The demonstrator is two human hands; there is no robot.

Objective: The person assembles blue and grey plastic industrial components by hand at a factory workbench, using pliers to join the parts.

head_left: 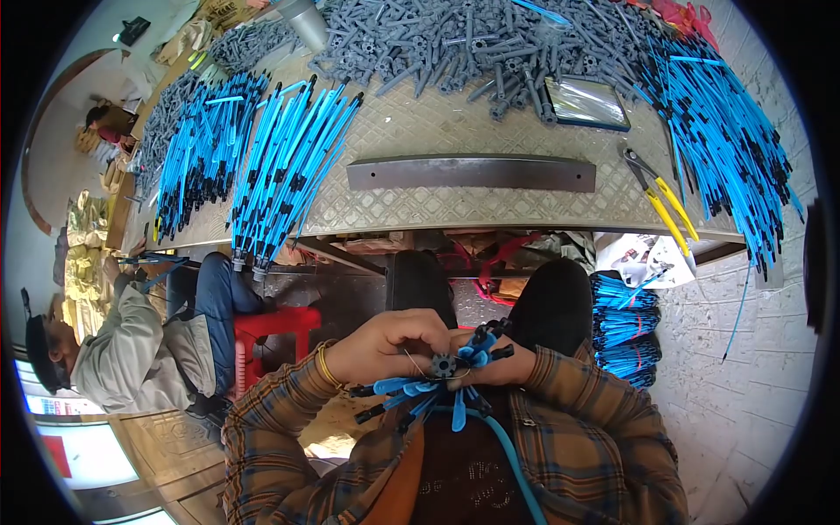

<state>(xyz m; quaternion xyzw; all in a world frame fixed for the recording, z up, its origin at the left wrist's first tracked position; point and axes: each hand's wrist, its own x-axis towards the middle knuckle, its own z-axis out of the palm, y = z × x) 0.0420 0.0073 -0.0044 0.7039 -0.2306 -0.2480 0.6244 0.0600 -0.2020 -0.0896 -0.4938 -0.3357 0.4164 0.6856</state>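
In front of my chest, my left hand (389, 348) has thumb and forefinger pinched together at a thin wire (410, 360), close beside a round grey notched hub (444, 365). Blue ribs (459, 413) with black tips fan out around that hub, most of them toward my body and up to the right. My right hand (500, 360) is closed around the ribs on the hub's right side. Its fingertips are partly hidden behind them. The wire runs in a loose loop near the hub, between both hands.
A patterned table holds a dark metal bar (472, 172), yellow-handled pliers (661, 199), a small flat tray (587, 102) and a heap of grey plastic parts (420, 44). Blue rib bundles lie left (293, 162) and right (722, 131). A person (131, 341) sits at left near a red stool (271, 332).
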